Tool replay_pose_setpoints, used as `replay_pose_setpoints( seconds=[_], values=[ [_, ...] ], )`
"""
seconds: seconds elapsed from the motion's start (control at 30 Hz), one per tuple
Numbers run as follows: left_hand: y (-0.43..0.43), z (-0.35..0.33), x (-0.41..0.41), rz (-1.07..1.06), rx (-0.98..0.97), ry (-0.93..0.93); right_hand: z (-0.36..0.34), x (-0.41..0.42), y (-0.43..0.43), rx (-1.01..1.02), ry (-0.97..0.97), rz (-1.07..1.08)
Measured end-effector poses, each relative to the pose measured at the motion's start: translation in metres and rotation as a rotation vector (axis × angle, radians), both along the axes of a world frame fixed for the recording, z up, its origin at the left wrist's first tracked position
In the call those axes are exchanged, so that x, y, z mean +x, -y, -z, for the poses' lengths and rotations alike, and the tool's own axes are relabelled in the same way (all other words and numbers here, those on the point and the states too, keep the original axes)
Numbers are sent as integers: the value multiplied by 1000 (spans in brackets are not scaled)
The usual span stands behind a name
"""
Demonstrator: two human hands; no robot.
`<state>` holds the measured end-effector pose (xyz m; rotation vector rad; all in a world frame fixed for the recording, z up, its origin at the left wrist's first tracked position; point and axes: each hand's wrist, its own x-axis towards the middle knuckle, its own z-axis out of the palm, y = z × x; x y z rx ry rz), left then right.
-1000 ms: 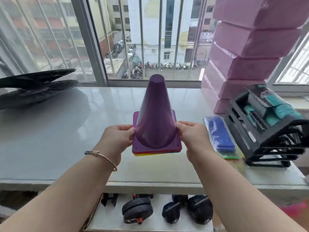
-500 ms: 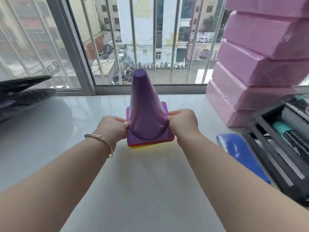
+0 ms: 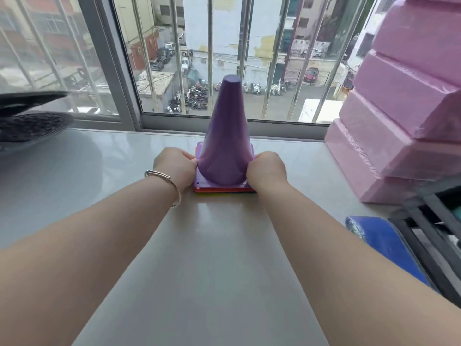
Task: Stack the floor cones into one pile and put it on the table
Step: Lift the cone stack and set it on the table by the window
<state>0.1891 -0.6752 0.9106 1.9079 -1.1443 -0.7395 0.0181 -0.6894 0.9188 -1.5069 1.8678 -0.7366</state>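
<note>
Gripping the pile of cones (image 3: 225,146) from both sides, we are pinching its stacked square bases: our left hand (image 3: 175,167) is closed on the left edge and our right hand (image 3: 267,171) is closed on the right edge. We are seeing a purple cone on top, standing upright, with red and other coloured bases showing in a thin band beneath it. The pile is sitting on the table (image 3: 212,258), or just touching it, toward the far side near the window frame (image 3: 224,123).

We are judging this to be the last step, the setting down. The stacking looks finished, and what is left is to let go. For that we are needing both hands to open outward and draw back toward us without tipping the pile or dragging it along.

Room is generous on our side: the table is lying bare between our forearms. To the right, the pink blocks (image 3: 399,121) are standing well apart from the pile, and the blue pack (image 3: 384,243) and black rack (image 3: 439,236) are nearer our right forearm. To the left, dark discs (image 3: 30,123) are resting well away. The front edge of the table is out of view.
</note>
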Motion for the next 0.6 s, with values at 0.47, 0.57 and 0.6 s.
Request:
replay_pose_setpoints(
  seconds=[0.47, 0.57, 0.6],
  values=[
    [36, 2, 2, 57, 10, 122, 4, 11, 39, -18, -41, 39],
    [40, 3, 4, 60, -6, 110, 5, 10, 43, -4, -43, 42],
    [41, 3, 5, 56, -9, 98, 4, 10, 45, 1, -47, 45]
  ],
)
